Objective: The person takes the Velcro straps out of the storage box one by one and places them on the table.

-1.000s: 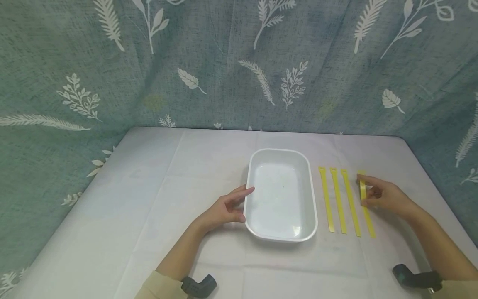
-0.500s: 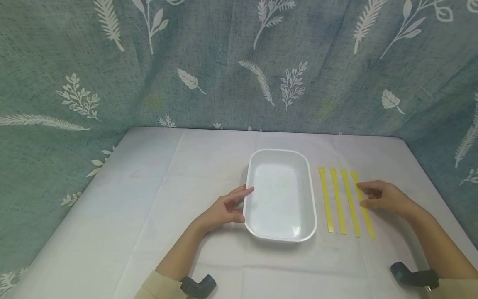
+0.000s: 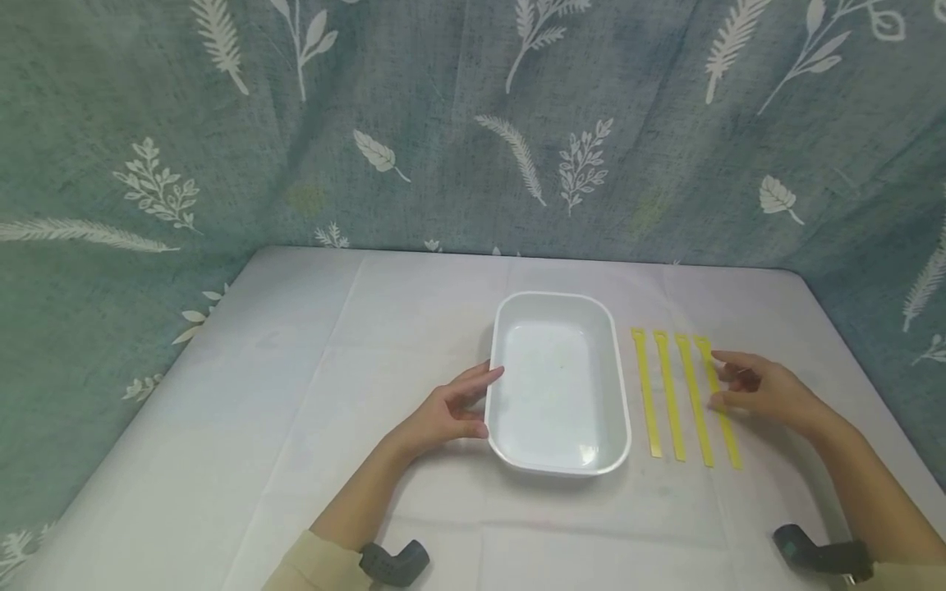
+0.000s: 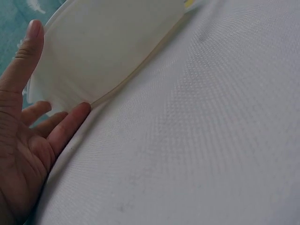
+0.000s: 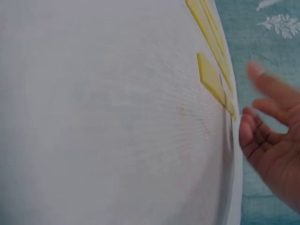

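A white rectangular tub [image 3: 556,468] stands mid-table in the head view. My left hand [image 3: 443,414] rests against its left side, fingertips at the rim. In the left wrist view, the fingers [image 4: 70,125] touch the tub's outer wall [image 4: 108,51] while the thumb points up. To the right of the tub lie several flat yellow strips [image 3: 670,402], side by side, each with a wider notched far end. My right hand [image 3: 772,394] hovers beside the rightmost strip [image 3: 727,439], thumb and fingers parted and partly overlapping it. The right wrist view shows this hand [image 5: 276,140] holding nothing.
White cloth [image 3: 355,345] covers the table. A patterned blue-green curtain [image 3: 443,164] hangs behind its far edge. Dark angled devices sit at both wrists, the left device [image 3: 395,565] and the right device [image 3: 820,552], close over the tabletop.
The rightmost strip's far end has shifted left, and the strip now lies in line with the others. My right fingers have let go of it. The left hand has stayed at the tub.
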`<state>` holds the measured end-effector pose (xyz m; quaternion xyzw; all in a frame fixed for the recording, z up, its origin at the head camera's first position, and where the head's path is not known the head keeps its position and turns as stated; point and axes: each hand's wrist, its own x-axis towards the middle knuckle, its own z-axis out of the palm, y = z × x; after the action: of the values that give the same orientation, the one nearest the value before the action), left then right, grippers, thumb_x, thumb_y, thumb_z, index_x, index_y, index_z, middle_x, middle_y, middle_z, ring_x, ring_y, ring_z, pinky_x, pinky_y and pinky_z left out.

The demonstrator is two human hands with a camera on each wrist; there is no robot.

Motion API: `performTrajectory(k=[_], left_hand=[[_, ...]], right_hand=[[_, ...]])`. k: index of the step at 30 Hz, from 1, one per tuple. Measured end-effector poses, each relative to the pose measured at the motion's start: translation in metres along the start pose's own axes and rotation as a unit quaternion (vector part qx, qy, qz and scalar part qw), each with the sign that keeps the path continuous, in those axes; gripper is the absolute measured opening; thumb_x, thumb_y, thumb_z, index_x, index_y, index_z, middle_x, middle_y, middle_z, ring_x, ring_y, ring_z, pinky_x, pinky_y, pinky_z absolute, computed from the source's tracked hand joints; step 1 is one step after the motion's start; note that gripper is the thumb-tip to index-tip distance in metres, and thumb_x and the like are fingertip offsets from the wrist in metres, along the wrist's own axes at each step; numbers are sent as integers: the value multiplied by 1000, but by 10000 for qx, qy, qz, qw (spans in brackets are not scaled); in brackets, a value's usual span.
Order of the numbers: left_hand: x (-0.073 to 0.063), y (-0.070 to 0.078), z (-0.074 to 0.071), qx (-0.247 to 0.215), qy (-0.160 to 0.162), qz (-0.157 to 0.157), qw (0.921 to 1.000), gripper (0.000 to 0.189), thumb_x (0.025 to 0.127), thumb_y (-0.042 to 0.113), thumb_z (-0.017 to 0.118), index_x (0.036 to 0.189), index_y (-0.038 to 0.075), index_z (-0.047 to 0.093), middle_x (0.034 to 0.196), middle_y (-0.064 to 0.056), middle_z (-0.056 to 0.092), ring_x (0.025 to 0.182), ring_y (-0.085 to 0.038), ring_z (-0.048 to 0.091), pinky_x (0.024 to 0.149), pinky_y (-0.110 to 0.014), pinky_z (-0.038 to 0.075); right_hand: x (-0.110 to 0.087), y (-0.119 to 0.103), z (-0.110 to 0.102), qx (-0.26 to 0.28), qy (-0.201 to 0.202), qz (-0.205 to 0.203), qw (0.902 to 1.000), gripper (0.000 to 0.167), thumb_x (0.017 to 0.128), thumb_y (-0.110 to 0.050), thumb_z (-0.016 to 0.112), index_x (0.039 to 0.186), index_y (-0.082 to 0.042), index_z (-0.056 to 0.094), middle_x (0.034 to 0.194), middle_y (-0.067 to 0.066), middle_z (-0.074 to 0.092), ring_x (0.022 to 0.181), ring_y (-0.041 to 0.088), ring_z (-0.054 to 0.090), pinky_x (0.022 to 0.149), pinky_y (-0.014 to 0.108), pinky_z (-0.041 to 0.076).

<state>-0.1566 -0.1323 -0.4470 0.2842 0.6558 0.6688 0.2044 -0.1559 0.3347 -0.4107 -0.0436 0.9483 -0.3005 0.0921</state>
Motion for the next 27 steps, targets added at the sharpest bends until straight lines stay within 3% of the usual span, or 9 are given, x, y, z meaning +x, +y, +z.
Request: performTrajectory(k=[6,11,14,18,20,24,27], left_hand=[[1,0,-3,-65,64,318,9995,88,75,17,79,147,6,30,159,-8,13,143,-33,17,96,-37,49],[-2,-1,-5,489,306,720,9957,88,78,35,76,148,7,30,155,-11,24,138,-34,30,99,-40,46],[-3,0,-6,908,524,896,9905,88,79,45,71,148,9,30,154,-12,28,136,-34,35,101,-45,44],[-3,4,-7,1064,652,825,9887,88,81,54,65,149,11,29,153,-13,28,137,-34,34,104,-50,39],[-2,6,-7,1100,661,726,9891,89,82,59,61,149,11,28,154,-14,27,137,-34,33,106,-51,37],[-1,11,-5,1315,655,541,9877,91,82,66,55,150,12,26,155,-13,25,139,-32,30,109,-50,33],[-3,19,-2,1826,731,391,9797,95,80,71,52,150,13,26,155,-9,24,141,-31,26,111,-51,29]], right_hand=[[-10,-15,3,183,504,-379,9978,74,81,-33,75,139,1,43,116,17,55,88,11,52,66,12,42],[-14,-31,9,619,776,-1106,9889,61,81,-15,75,133,2,48,112,14,58,85,-2,53,71,5,41],[-16,-41,9,945,765,-1656,9787,56,81,-3,72,131,5,48,111,4,59,86,-2,55,76,5,42],[-21,-53,12,1169,671,-2161,9670,59,79,4,70,133,3,46,115,-17,56,94,-1,59,81,7,44],[-24,-60,13,1164,617,-2252,9654,64,79,3,71,138,-3,45,121,-18,55,101,-2,57,84,7,43],[-29,-73,18,945,725,-2366,9643,75,77,-1,74,143,-10,39,129,-6,55,110,-4,52,87,9,40],[-33,-85,21,827,771,-2397,9642,80,77,-10,76,146,-13,36,134,2,53,115,-3,47,91,18,39]])
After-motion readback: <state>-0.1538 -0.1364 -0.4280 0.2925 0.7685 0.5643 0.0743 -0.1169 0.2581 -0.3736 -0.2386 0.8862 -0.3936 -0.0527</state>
